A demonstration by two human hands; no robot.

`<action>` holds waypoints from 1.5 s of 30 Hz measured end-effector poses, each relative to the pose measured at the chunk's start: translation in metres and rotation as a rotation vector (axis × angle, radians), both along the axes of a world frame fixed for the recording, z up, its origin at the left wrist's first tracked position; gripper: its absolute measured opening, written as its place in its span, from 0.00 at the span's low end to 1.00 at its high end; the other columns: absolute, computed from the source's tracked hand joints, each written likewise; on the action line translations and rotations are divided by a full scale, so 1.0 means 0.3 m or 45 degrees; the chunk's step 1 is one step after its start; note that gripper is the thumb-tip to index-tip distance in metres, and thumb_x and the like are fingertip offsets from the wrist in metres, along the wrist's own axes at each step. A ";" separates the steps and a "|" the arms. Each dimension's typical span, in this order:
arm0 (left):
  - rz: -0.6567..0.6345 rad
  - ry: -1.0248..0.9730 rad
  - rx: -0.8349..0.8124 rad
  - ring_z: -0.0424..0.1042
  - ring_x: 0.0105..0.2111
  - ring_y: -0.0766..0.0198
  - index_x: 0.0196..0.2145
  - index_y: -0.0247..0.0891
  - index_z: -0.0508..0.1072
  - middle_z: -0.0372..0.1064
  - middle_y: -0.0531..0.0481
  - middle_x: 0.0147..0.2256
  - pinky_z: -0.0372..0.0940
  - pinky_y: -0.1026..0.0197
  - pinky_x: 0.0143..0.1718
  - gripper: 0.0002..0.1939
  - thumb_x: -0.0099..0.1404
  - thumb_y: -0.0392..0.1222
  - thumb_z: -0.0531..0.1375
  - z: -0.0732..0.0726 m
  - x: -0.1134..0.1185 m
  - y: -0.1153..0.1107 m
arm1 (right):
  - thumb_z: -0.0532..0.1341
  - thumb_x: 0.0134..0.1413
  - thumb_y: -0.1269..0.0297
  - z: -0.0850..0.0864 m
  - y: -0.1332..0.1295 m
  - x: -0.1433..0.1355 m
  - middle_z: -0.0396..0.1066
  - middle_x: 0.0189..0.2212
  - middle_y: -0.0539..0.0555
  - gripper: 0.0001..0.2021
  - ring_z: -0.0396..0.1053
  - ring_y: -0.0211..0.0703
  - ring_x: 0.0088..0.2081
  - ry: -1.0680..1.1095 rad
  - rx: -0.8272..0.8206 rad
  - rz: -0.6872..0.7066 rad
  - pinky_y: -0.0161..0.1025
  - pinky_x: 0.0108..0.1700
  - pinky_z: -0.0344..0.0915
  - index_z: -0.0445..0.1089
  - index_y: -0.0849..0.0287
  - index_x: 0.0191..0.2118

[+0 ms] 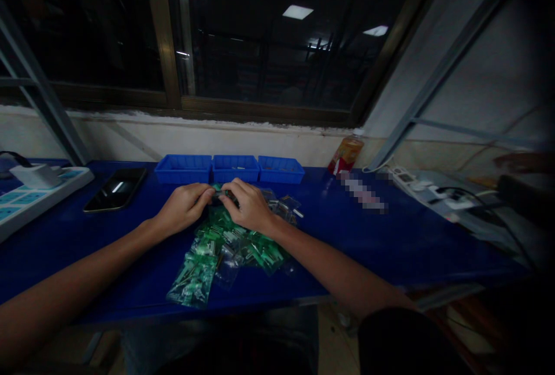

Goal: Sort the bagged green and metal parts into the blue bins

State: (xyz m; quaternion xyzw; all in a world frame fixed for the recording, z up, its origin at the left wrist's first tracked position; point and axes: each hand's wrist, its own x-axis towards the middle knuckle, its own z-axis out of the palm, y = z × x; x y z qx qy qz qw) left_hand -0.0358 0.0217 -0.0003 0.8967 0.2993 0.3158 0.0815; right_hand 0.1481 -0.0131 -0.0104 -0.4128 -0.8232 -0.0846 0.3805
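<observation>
My left hand (185, 206) and my right hand (247, 206) meet over the middle of the blue table, fingertips pinched almost together. Between them is the edge of a small plastic bag (218, 194), mostly covered by my fingers and dim. Below and around my hands spreads a pile of green-tinted plastic bags (197, 274) with small metal-looking parts inside. Several clear bags (284, 206) with similar slim parts lie to the right of my right hand. Another clear bag (228, 271) rests at the front of the pile.
Three blue bins (184, 170) stand in a row behind my hands. A phone (116, 189) and a white power strip (47, 193) lie on the left. A drink bottle (346, 154) stands back right, near another power strip (418, 187). Metal posts rise at both sides.
</observation>
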 end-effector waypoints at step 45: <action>0.037 -0.058 0.028 0.71 0.31 0.63 0.39 0.37 0.66 0.71 0.49 0.32 0.63 0.64 0.32 0.13 0.65 0.46 0.48 -0.001 0.003 -0.006 | 0.55 0.54 0.62 0.009 -0.011 -0.006 0.67 0.31 0.53 0.10 0.64 0.39 0.33 0.085 -0.082 -0.005 0.38 0.38 0.59 0.61 0.59 0.41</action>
